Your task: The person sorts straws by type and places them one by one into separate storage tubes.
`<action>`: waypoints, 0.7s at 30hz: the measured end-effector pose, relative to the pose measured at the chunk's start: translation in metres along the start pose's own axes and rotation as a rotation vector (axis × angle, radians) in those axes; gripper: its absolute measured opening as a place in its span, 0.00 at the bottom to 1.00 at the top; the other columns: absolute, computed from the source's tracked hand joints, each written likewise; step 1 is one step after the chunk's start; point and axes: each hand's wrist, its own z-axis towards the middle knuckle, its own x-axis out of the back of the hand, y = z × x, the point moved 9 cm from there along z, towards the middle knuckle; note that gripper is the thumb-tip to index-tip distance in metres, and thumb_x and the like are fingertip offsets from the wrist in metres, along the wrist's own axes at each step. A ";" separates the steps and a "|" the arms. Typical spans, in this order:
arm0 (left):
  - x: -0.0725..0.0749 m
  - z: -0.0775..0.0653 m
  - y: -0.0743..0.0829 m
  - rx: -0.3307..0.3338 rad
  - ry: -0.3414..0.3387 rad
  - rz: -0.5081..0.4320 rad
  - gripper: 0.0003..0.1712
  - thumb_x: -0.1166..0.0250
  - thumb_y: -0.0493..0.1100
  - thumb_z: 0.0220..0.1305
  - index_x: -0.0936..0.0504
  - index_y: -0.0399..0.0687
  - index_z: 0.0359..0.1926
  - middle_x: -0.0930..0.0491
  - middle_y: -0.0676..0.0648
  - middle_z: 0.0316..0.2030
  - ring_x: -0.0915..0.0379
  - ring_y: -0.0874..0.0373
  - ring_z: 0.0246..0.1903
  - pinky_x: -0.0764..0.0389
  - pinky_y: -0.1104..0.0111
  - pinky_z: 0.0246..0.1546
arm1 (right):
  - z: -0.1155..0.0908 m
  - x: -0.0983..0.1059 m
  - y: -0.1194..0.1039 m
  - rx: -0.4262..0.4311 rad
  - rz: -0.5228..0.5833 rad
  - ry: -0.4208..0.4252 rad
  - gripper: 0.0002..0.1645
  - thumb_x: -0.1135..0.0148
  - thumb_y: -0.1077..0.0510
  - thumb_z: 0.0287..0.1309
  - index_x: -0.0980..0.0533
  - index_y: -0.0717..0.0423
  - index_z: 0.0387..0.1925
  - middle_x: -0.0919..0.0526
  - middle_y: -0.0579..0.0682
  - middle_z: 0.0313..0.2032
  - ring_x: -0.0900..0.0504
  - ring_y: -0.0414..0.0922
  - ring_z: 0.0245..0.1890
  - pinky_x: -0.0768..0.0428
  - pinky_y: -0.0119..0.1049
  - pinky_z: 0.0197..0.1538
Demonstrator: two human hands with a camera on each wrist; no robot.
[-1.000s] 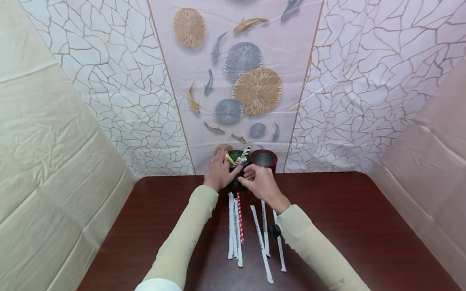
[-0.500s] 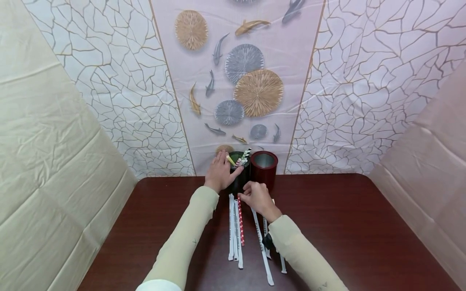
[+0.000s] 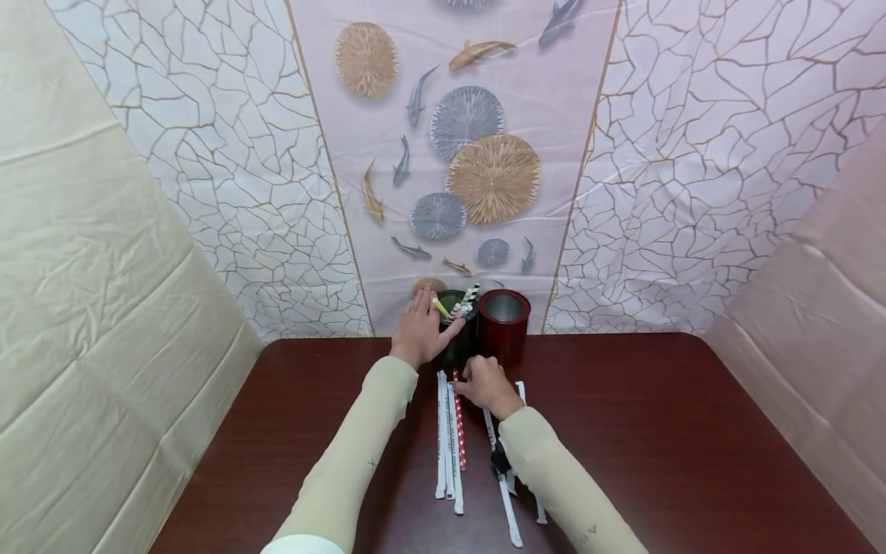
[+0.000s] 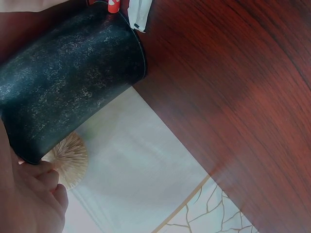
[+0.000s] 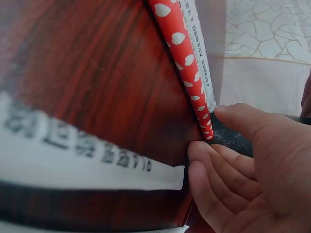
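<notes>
Straw (image 3: 461, 442), red with white hearts, lies on the table just right of three white wrapped straws (image 3: 441, 446), its far end close to the near side of a black can (image 3: 464, 346). Your right hand (image 3: 487, 387) is at that far end: in the right wrist view your thumb and forefinger stand apart, one to each side of the straw, with the other fingers loosely bent. Whether either of them touches it, you cannot tell from here.

Your left hand (image 3: 418, 331) rests against the black can, fingers stretched out along its left side toward the far end and thumb spread across the near side by the rim. Out of the can's top lean a yellow straw (image 3: 441, 308) and several patterned straws (image 3: 471, 294), some striped.

Just right of the black can stands a dark red can (image 3: 503, 338), upright, its grey inside showing. Nearer, to the right of the red straw, more white wrapped straws (image 3: 508, 513) lie partly hidden under your right hand and sleeve (image 3: 557, 477). Lettering runs along the wrappers.

All of it sits on a reddish-brown wooden table (image 3: 657, 446). At its far edge hangs a cloth (image 3: 540, 100) printed with fish and round fans, flanked by panels of cracked gold lines; beige cloth (image 3: 90, 308) covers the left and right sides.
</notes>
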 end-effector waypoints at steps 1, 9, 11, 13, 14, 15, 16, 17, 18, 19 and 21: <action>0.000 0.000 0.000 -0.001 0.003 0.000 0.56 0.67 0.77 0.78 0.42 0.32 0.81 0.51 0.38 0.85 0.57 0.45 0.85 0.49 0.56 0.85 | 0.001 -0.001 0.000 -0.009 -0.007 -0.005 0.15 0.23 0.54 0.61 0.20 0.56 0.26 0.19 0.48 0.22 0.23 0.42 0.21 0.27 0.32 0.26; -0.003 0.002 -0.001 -0.005 0.012 -0.018 0.56 0.65 0.77 0.78 0.43 0.32 0.81 0.52 0.37 0.84 0.57 0.45 0.85 0.48 0.56 0.85 | 0.011 -0.008 -0.002 -0.088 -0.048 -0.085 0.21 0.22 0.52 0.60 0.23 0.56 0.20 0.22 0.51 0.18 0.23 0.46 0.19 0.26 0.36 0.25; -0.004 0.002 -0.002 -0.004 0.005 -0.020 0.56 0.65 0.77 0.78 0.45 0.33 0.82 0.53 0.37 0.85 0.58 0.45 0.85 0.48 0.56 0.85 | 0.014 -0.009 -0.001 -0.119 -0.058 -0.104 0.20 0.21 0.52 0.60 0.23 0.57 0.23 0.22 0.51 0.20 0.22 0.47 0.21 0.24 0.38 0.28; -0.005 0.004 -0.002 -0.003 -0.001 -0.020 0.56 0.66 0.77 0.78 0.46 0.33 0.82 0.54 0.37 0.85 0.58 0.45 0.85 0.49 0.57 0.85 | 0.017 -0.011 0.002 -0.153 -0.064 -0.116 0.19 0.21 0.52 0.59 0.23 0.57 0.27 0.21 0.51 0.22 0.20 0.47 0.24 0.21 0.39 0.32; -0.005 0.004 -0.002 -0.002 -0.002 -0.020 0.56 0.66 0.77 0.78 0.47 0.33 0.82 0.54 0.37 0.85 0.58 0.45 0.85 0.49 0.57 0.85 | 0.019 -0.012 0.003 -0.172 -0.060 -0.119 0.18 0.21 0.52 0.59 0.22 0.57 0.29 0.20 0.52 0.23 0.19 0.47 0.25 0.20 0.40 0.34; -0.005 0.005 -0.003 -0.001 -0.004 -0.019 0.57 0.66 0.77 0.78 0.47 0.33 0.82 0.54 0.37 0.85 0.58 0.46 0.85 0.49 0.57 0.85 | 0.020 -0.012 0.005 -0.189 -0.055 -0.123 0.18 0.21 0.51 0.59 0.21 0.58 0.30 0.19 0.52 0.24 0.19 0.48 0.27 0.18 0.41 0.35; -0.005 0.005 -0.003 0.000 -0.006 -0.019 0.57 0.66 0.77 0.78 0.48 0.33 0.82 0.55 0.37 0.85 0.58 0.46 0.85 0.49 0.57 0.85 | 0.021 -0.012 0.007 -0.199 -0.049 -0.122 0.18 0.21 0.51 0.58 0.21 0.59 0.30 0.18 0.52 0.25 0.18 0.48 0.27 0.17 0.41 0.36; -0.006 0.006 -0.003 0.000 -0.009 -0.016 0.57 0.66 0.77 0.78 0.48 0.34 0.83 0.55 0.37 0.85 0.58 0.46 0.85 0.49 0.57 0.85 | 0.023 -0.012 0.009 -0.209 -0.042 -0.120 0.18 0.20 0.51 0.58 0.20 0.59 0.31 0.17 0.53 0.25 0.18 0.49 0.28 0.17 0.42 0.37; -0.006 0.006 -0.003 0.001 -0.007 -0.018 0.57 0.66 0.77 0.78 0.48 0.33 0.83 0.55 0.37 0.85 0.58 0.46 0.85 0.48 0.57 0.85 | 0.024 -0.012 0.011 -0.218 -0.030 -0.120 0.17 0.20 0.52 0.57 0.19 0.60 0.30 0.17 0.53 0.25 0.18 0.49 0.28 0.16 0.41 0.37; -0.006 0.006 -0.003 0.002 -0.008 -0.019 0.57 0.66 0.77 0.78 0.48 0.33 0.83 0.55 0.37 0.85 0.58 0.46 0.85 0.48 0.57 0.85 | 0.025 -0.012 0.013 -0.225 -0.017 -0.125 0.17 0.21 0.52 0.57 0.18 0.60 0.29 0.16 0.53 0.25 0.17 0.49 0.28 0.16 0.41 0.37; -0.006 0.007 -0.003 0.005 -0.006 -0.018 0.56 0.66 0.77 0.78 0.48 0.33 0.83 0.55 0.37 0.85 0.58 0.46 0.85 0.48 0.57 0.85 | 0.029 -0.014 0.020 -0.215 0.013 -0.135 0.16 0.23 0.52 0.57 0.18 0.60 0.28 0.15 0.52 0.23 0.17 0.49 0.26 0.16 0.40 0.35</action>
